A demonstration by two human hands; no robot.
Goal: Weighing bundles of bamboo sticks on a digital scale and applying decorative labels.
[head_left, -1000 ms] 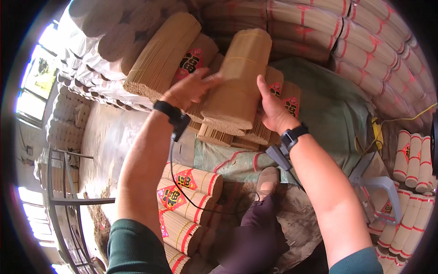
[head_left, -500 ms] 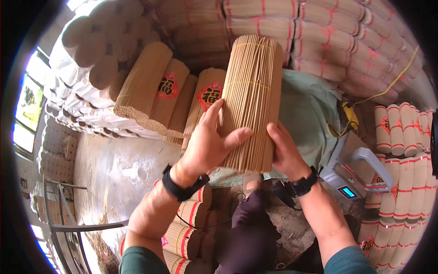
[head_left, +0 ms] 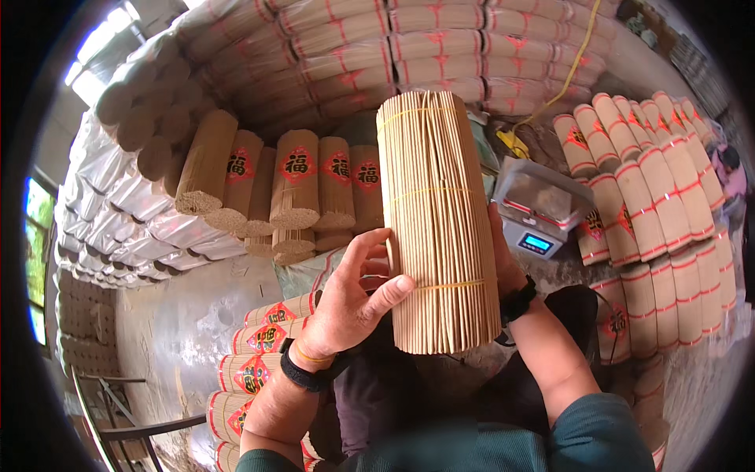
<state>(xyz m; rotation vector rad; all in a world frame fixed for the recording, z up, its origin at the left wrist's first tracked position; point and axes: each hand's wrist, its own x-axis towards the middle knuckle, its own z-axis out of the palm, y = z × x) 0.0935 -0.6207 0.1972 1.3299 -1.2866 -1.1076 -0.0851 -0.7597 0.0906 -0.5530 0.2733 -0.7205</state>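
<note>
A thick, upright bundle of thin tan incense sticks (head_left: 432,236), bound with several yellow bands, is held in front of me between both hands. My left hand (head_left: 354,303) grips its lower left side, with the thumb on the front and the fingers along the edge. My right hand (head_left: 506,256) presses against the right side. Its fingers are mostly hidden behind the bundle. Dark bands circle both wrists. Left of the held bundle, similar bundles with red diamond labels (head_left: 296,169) lie stacked.
A grey digital scale (head_left: 535,216) with a lit blue display stands to the right. Beyond it are stacked red-banded bundles (head_left: 657,197). More labelled bundles (head_left: 263,338) lie by my left forearm. Plastic-wrapped bundles (head_left: 432,47) form a back wall. A yellow cord (head_left: 562,86) hangs near the scale, and a dark metal frame (head_left: 153,429) stands lower left.
The bundle now appears lower and larger, still between both hands. My right hand has shifted farther behind it. The view has turned, so the scale appears farther left and higher.
</note>
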